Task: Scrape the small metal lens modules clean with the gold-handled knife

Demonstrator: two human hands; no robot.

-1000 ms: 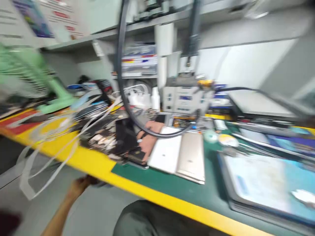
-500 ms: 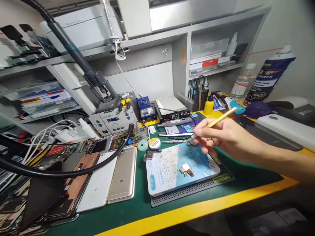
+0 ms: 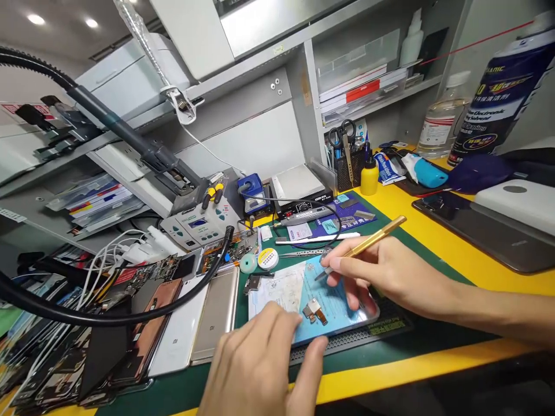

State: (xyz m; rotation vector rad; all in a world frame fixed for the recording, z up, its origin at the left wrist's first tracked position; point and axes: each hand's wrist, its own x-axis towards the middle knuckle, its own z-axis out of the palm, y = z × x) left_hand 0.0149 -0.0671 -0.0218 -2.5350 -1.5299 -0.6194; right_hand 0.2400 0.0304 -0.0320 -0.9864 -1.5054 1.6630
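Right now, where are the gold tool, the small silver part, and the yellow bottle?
Gold tool [image 3: 373,238]: head view, middle of its barrel.
Small silver part [image 3: 313,307]: head view, its pale face.
Yellow bottle [image 3: 369,178]: head view, front of its body.

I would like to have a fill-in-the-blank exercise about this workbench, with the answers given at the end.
The right hand holds a slim tool whose handle is coloured ____. On the left hand, the ____ stands apart from the fingers. The small bottle beside the mesh holder is coloured ____.

Missing words: gold; thumb; yellow.
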